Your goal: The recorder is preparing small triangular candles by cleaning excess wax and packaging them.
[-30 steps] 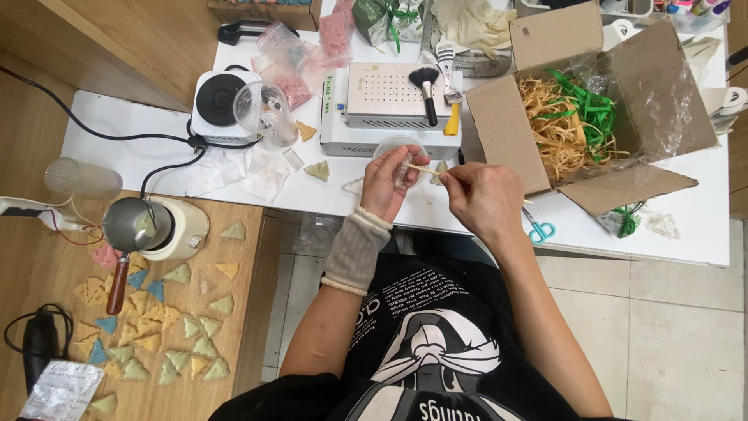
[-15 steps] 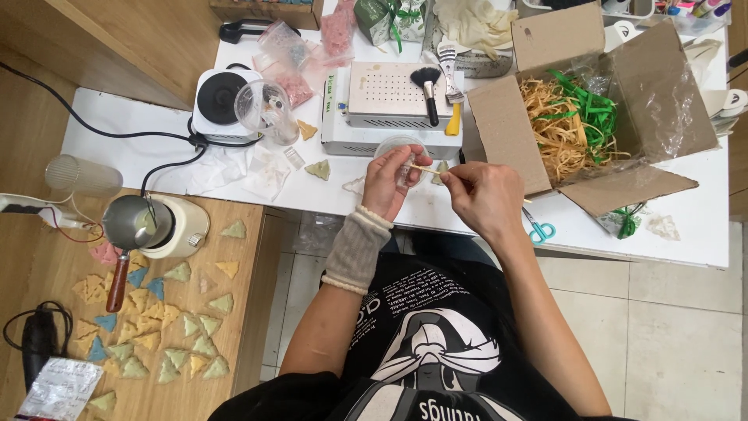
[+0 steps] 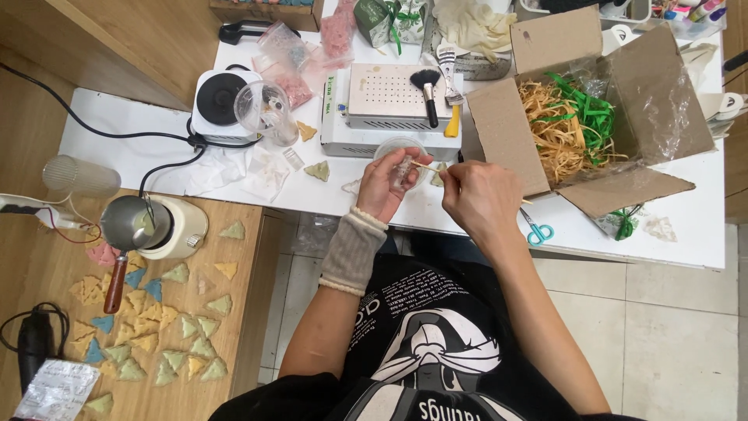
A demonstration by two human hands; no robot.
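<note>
Two hands are up over the near edge of the white bench, and I see both from above. My left hand (image 3: 387, 183), with a knitted cuff at the wrist, has its fingers curled around a small clear piece (image 3: 403, 170), pinching it just in front of a round clear dish (image 3: 397, 146). My right hand (image 3: 481, 199) is closed narrowly on a thin wooden stick (image 3: 427, 165), whose tip reaches leftward to the clear piece; whether it touches, I cannot tell.

Along the same near edge, to the right of my right hand, lie teal-handled scissors (image 3: 538, 231), partly hidden by my forearm. Left of my hands, a pale green triangle (image 3: 317, 170) lies flat on the bench.

Further back, the dish sits against the front of a white box-shaped machine (image 3: 389, 109), with a black brush (image 3: 428, 86) lying on its perforated top. To the right stands an open cardboard box (image 3: 615, 117) holding straw-coloured and green shredded paper. Left of the machine are a clear plastic cup (image 3: 261, 109) and a small hot plate (image 3: 218, 101).

On the lower wooden bench at the left, many green, yellow and blue triangles (image 3: 171, 343) lie spread out beside a small metal pot (image 3: 136, 222).
</note>
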